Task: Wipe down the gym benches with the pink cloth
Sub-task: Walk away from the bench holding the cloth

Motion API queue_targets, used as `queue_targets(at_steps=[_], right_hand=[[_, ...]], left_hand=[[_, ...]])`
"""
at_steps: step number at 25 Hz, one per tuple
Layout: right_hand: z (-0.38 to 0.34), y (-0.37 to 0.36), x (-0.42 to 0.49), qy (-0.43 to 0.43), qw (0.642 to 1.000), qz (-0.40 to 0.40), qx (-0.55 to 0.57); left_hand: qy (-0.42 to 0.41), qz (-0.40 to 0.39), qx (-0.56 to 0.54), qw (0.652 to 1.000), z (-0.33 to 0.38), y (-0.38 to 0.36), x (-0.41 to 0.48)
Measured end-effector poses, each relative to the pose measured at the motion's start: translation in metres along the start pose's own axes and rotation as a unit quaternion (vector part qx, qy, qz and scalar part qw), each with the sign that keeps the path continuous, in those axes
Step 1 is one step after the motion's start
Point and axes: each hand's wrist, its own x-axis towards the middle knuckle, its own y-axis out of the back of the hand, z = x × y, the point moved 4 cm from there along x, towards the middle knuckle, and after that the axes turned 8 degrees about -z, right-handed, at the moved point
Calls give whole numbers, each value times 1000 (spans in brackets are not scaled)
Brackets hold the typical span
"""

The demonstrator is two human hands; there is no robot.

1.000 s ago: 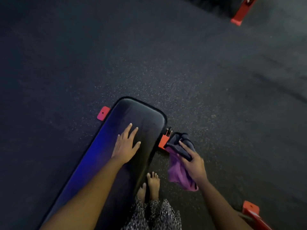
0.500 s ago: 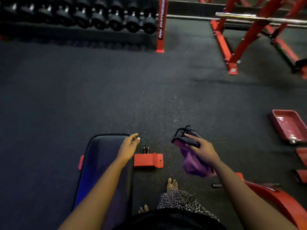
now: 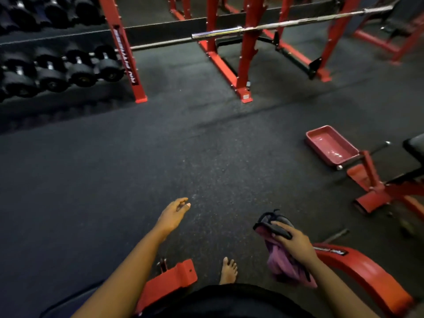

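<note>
Left hand [image 3: 172,214] came off bench [image 3: 73,302] since prior frame; view swung up toward racks.

Bench showed only as a dark sliver at lower left, no cloth on it. Rack post [image 3: 125,56] bore white vertical lettering, too blurred to read. Left hand hovered over floor, fingers loosely curled, holding nothing. Bare foot [image 3: 228,271] stood near red bracket [image 3: 169,281]: stubbing risk if stepping with gaze up. Right hand [image 3: 296,244] gripped cloth [image 3: 282,262], fingers curled over its dark fold; hanging pink tail could snag on red frame [image 3: 367,271]. Frame's black label [image 3: 330,251] illegible.
</note>
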Motion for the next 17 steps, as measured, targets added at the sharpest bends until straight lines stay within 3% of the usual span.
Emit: queue_targets(at_steps=[7, 12, 15, 17], right_hand=[[25, 85, 112, -37, 998, -35, -30], [-21, 155, 253, 37, 997, -31, -61], [-36, 201, 326, 40, 998, -21, -43], [-32, 240, 365, -2, 1000, -21, -24]], left_hand=[[61, -91, 59, 992, 56, -34, 112], [84, -97, 95, 987, 91, -32, 226], [89, -100, 109, 985, 140, -29, 313], [86, -124, 124, 981, 192, -32, 376]])
